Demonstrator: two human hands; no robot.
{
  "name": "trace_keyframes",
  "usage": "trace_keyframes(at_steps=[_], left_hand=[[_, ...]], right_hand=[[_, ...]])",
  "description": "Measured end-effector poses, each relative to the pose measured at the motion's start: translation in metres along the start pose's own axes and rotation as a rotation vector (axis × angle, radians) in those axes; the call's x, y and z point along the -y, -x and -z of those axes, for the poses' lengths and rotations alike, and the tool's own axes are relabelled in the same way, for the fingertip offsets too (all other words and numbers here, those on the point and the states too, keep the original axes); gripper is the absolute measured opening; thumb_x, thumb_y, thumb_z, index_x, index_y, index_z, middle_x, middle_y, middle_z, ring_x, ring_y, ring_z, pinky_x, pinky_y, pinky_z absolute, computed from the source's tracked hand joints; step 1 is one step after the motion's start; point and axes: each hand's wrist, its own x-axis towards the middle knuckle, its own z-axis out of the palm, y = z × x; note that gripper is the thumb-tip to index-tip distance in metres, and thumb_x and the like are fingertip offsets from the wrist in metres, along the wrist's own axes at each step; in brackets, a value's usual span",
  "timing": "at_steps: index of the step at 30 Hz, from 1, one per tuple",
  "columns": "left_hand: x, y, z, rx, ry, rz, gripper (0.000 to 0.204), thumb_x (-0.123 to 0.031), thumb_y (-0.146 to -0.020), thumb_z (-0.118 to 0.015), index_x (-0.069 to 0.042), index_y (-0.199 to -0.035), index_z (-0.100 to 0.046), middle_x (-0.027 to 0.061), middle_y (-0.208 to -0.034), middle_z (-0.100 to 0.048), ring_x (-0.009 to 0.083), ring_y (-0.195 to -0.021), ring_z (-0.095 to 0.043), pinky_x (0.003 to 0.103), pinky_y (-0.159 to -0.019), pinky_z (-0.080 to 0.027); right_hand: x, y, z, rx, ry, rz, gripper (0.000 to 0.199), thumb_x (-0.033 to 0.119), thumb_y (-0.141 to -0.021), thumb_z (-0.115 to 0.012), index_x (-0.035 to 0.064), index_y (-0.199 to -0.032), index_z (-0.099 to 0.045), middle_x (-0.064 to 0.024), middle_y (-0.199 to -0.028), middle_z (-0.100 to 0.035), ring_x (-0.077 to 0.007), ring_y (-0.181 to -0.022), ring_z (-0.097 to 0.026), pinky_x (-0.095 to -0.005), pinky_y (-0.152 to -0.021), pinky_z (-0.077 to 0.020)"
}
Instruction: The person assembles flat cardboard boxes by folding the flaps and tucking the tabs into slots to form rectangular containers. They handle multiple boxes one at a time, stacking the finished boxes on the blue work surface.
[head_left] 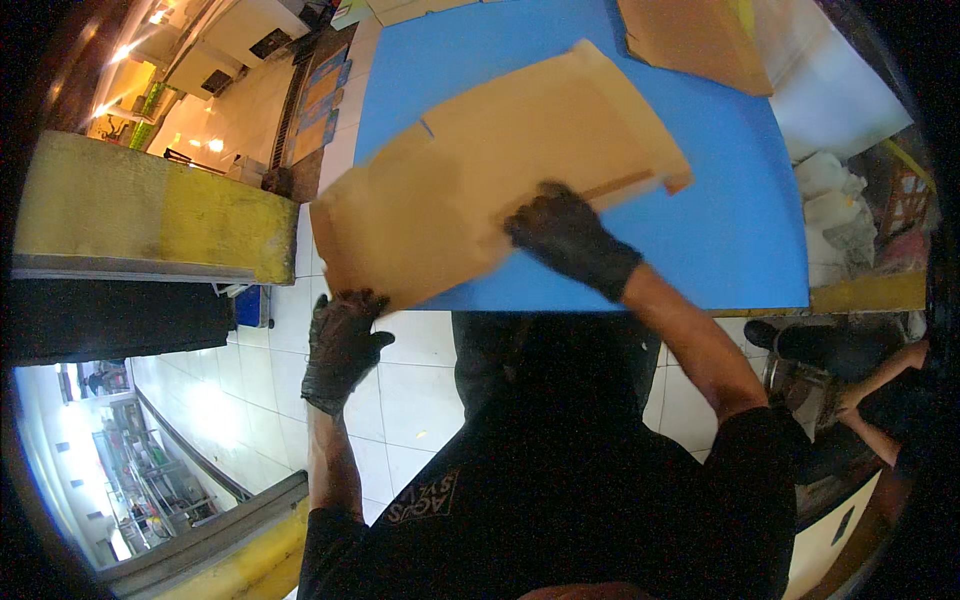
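A large brown cardboard sheet (pixel 440 185), slightly blurred, lies slanted over a blue tabletop (pixel 740 240). Its lower left corner reaches past the table's near edge. My right hand (pixel 575 240), in a black glove, is closed at the sheet's near edge, beside a long narrow fold or slot; the fingertips are partly hidden. At the lower left corner, my left hand (pixel 345 350), also black-gloved, touches the cardboard with its fingers. Its thumb stands out apart from the sheet.
Another brown cardboard piece (pixel 695 40) lies at the table's far right. A yellow-painted ledge (pixel 160 205) stands to the left. White plastic bags (pixel 835 205) are heaped at the right. Below them, another person's arm (pixel 885 385) shows. White floor tiles (pixel 410 400) run under the table.
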Motion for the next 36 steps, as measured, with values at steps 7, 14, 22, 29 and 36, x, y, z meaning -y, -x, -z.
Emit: trace_keyframes(at_steps=[7,14,22,29,36], left_hand=[[-0.026,-0.079,-0.046,-0.187,0.222,-0.069,0.075,-0.032,-0.070,-0.071,-0.010,-0.133,-0.036,0.0174,-0.127,-0.046,0.0348,-0.117,-0.043,0.054,-0.101,-0.026],[-0.072,-0.096,-0.009,-0.244,0.205,-0.346,0.073,-0.036,-0.070,-0.071,-0.013,-0.133,-0.041,0.0123,-0.130,-0.047,0.0312,-0.123,-0.041,0.048,-0.105,-0.024],[-0.125,-0.139,-0.057,-0.161,0.509,-0.668,0.021,-0.020,-0.076,-0.065,-0.009,-0.095,-0.065,0.0097,-0.096,-0.066,0.0276,-0.089,-0.063,0.037,-0.077,-0.050],[-0.156,-0.162,-0.031,-0.216,0.799,-0.582,0.021,-0.018,-0.078,-0.065,-0.007,-0.095,-0.065,0.0113,-0.093,-0.066,0.0301,-0.086,-0.063,0.039,-0.075,-0.050],[-0.182,-0.201,-0.046,-0.334,0.687,-0.614,0.019,-0.022,-0.079,-0.060,-0.006,-0.086,-0.067,0.0150,-0.081,-0.065,0.0335,-0.074,-0.062,0.041,-0.071,-0.048]], right_hand=[[0.055,-0.035,-0.047,-0.334,-0.319,-0.058,0.054,0.014,-0.075,-0.063,0.0058,-0.126,-0.046,-0.0207,-0.116,-0.053,-0.0357,-0.104,-0.052,-0.0452,-0.091,-0.0406],[0.007,0.126,0.081,-0.111,-0.254,-0.425,0.073,0.024,-0.054,-0.079,0.0120,-0.121,-0.053,-0.0127,-0.129,-0.047,-0.0323,-0.123,-0.039,-0.0425,-0.102,-0.0336],[-0.012,0.155,0.011,-0.513,-0.644,-0.782,0.036,0.011,-0.069,-0.070,0.0090,-0.104,-0.061,-0.0155,-0.122,-0.050,-0.0323,-0.111,-0.049,-0.0373,-0.089,-0.0436],[-0.001,0.121,0.011,-0.716,-0.253,-0.459,0.042,-0.002,-0.073,-0.061,0.0068,-0.114,-0.054,-0.0123,-0.117,-0.053,-0.0266,-0.105,-0.054,-0.0330,-0.084,-0.0467],[0.012,0.114,0.015,-0.930,-0.881,-0.875,0.059,-0.002,-0.076,-0.062,0.0034,-0.130,-0.038,-0.0152,-0.114,-0.055,-0.0236,-0.103,-0.056,-0.0348,-0.084,-0.0480]])
